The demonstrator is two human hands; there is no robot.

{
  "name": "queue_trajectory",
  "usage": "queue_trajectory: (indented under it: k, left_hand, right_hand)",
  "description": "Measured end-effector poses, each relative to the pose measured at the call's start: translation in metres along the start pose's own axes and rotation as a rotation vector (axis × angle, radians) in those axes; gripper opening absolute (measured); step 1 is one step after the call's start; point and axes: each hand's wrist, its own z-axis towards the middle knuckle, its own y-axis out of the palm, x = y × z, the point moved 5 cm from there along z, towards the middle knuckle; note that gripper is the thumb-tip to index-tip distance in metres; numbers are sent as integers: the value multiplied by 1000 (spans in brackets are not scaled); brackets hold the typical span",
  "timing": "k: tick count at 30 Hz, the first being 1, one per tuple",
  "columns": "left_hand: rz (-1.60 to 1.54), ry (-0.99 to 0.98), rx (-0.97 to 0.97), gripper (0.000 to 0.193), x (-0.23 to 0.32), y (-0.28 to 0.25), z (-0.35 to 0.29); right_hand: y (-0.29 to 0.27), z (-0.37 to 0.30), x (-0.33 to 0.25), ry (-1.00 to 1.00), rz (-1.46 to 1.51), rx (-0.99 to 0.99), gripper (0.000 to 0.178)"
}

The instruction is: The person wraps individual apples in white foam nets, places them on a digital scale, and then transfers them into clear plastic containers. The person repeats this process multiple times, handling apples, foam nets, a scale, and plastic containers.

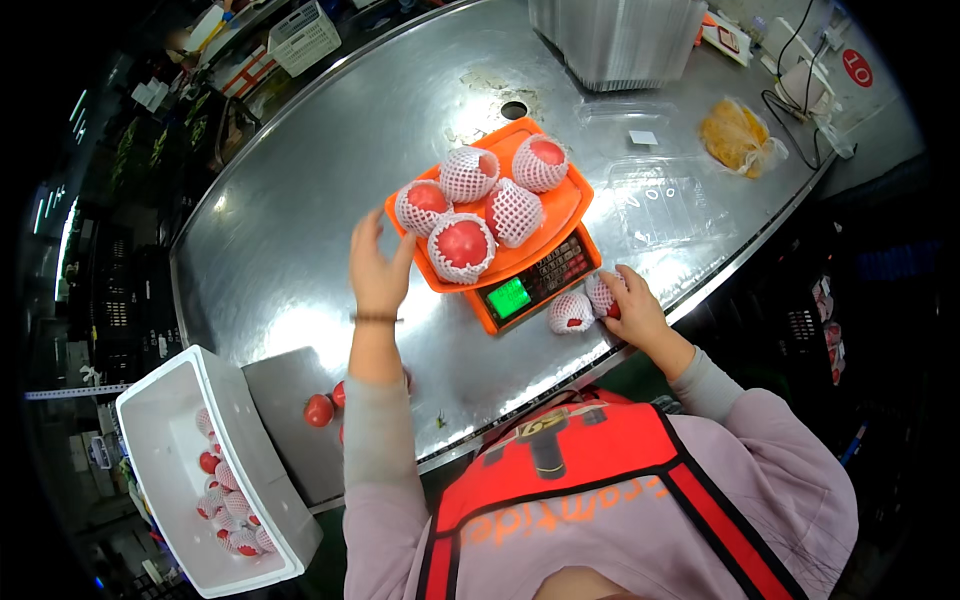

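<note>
An orange scale [492, 318] with a lit green display stands on the metal table, its orange tray [552, 222] holding several red tomatoes [462, 244] in white foam nets. At the tray's left edge is my left hand [380, 275], fingers apart and holding nothing. My right hand [640, 318], in front of the scale to the right, has its fingers around a netted tomato [600, 294] resting on the table. Another netted tomato [571, 313] lies right beside that one. Loose tomatoes [318, 410] without nets lie near my left forearm, which partly covers them.
A white foam box [215, 380] at the lower left contains several netted tomatoes. Stacked clear plastic containers [620, 45] stand at the back, with clear trays [665, 200] lying to the right. A bag of something yellow [738, 137] sits near cables on the right.
</note>
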Motion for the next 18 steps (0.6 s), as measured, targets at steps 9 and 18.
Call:
queue_trajectory:
  k: [9,18]
  left_hand:
    - [258,16,-583,67,-2,50,77]
    - [-528,-160,-82,67,0,-45,-20]
  right_hand:
    - [-10,1,9,32,162,14,66]
    - [-104,120,-118,-416,384,357,65]
